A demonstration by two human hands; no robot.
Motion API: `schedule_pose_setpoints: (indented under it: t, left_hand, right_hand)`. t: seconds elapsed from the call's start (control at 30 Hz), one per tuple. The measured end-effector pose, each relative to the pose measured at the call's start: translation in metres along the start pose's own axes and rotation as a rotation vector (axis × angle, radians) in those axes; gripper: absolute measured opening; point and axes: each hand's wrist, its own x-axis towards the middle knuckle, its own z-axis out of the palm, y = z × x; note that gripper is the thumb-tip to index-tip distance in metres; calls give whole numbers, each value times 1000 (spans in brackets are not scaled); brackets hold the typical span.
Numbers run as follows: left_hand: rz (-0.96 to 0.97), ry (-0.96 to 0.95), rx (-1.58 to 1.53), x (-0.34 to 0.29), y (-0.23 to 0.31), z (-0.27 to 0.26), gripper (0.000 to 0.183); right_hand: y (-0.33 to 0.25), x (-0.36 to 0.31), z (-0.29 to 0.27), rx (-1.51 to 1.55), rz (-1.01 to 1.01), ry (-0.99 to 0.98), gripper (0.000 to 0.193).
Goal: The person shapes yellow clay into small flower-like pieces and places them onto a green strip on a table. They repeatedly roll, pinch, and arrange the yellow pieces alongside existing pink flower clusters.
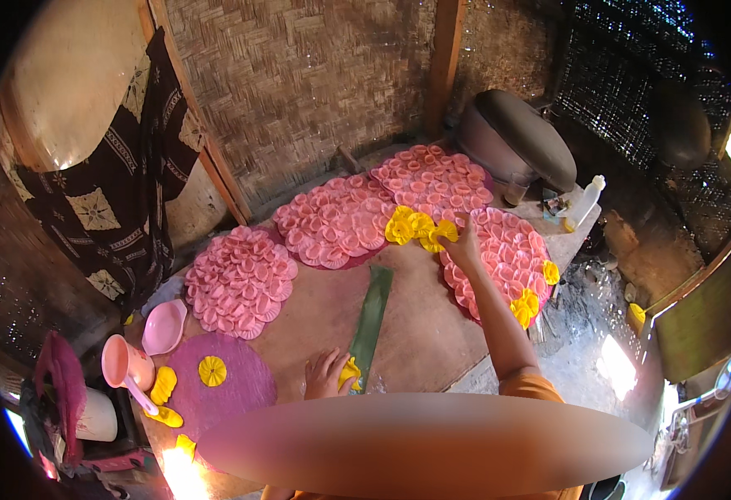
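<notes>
Low in the middle, my left hand point(324, 374) has its fingers curled at a yellow fluted piece point(349, 372), over the near end of a long green leaf strip point(371, 310). My right hand point(463, 247) reaches forward, thumb and forefinger apart, beside a row of yellow ruffled pieces point(419, 225). That row lies along the edges of heaps of pink ruffled, cup-shaped pieces point(332, 218). Another pink heap point(503, 258) spreads just right of my right hand, with yellow pieces point(525, 307) on its near edge. One yellow round piece point(212, 371) sits on a purple round mat point(244, 392) at left.
A pink dipper point(128, 362), a pink bowl point(164, 327) and loose yellow pieces point(164, 385) stand at left. At the back right are a large lidded pot point(507, 137), a glass point(516, 189) and a white bottle point(586, 202). A patterned dark cloth point(124, 196) hangs at left.
</notes>
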Motion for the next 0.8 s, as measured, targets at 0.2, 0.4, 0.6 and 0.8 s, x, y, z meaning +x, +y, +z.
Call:
schedule_pose_setpoints:
  t: [0.2, 0.4, 0.6, 0.8]
  left_hand:
    - [-67, 5, 11, 4, -3, -4, 45]
    - [-151, 74, -409, 7, 12, -27, 22]
    - [-361, 356, -1751, 12, 8, -52, 12]
    - [-388, 492, -2321, -24, -28, -78, 38]
  right_hand:
    - [-8, 3, 58, -117, 65, -155, 53]
    - [-62, -69, 44, -423, -275, -131, 44]
    - [-120, -140, 54, -54, -253, -526, 34]
    - [-183, -186, 95, 147, -349, -738, 31]
